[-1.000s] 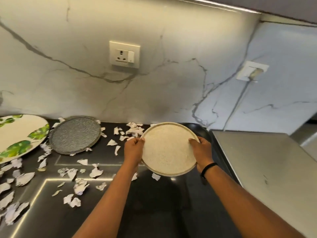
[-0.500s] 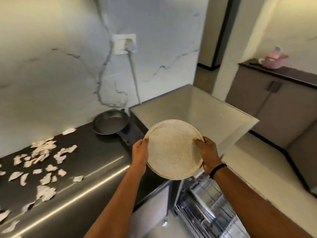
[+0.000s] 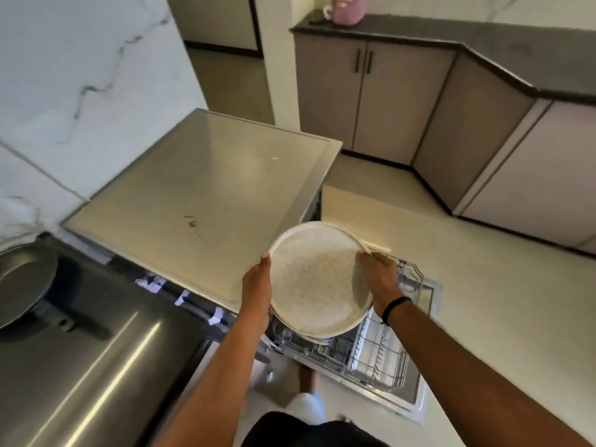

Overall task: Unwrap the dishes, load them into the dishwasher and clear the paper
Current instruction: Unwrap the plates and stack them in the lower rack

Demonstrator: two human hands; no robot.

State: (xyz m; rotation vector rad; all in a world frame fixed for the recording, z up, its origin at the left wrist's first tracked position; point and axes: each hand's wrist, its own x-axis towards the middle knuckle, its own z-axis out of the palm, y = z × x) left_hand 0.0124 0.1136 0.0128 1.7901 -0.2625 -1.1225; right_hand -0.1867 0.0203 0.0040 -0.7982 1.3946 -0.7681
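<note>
**Speckled plate held over the open rack**

Both hands, left hand [image 3: 256, 290] and right hand [image 3: 379, 279], hold a tight grip on opposite rims of the speckled plate [image 3: 317, 279], above the dishwasher rack [image 3: 382, 353]. It looks stiff, breakable, probably weighty; rims suit holding. Round, no long axis; face tilted up toward the camera.

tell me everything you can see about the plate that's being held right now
The plate is round, cream-white with fine dark speckles, matte like stoneware, with a low raised rim. It is bare, with no paper on it. It is tilted, its face toward the camera, held in the air over the pulled-out dishwasher rack. The left hand grips its left edge and the right hand its right edge, thumb over the rim. Nothing else touches it.
</note>
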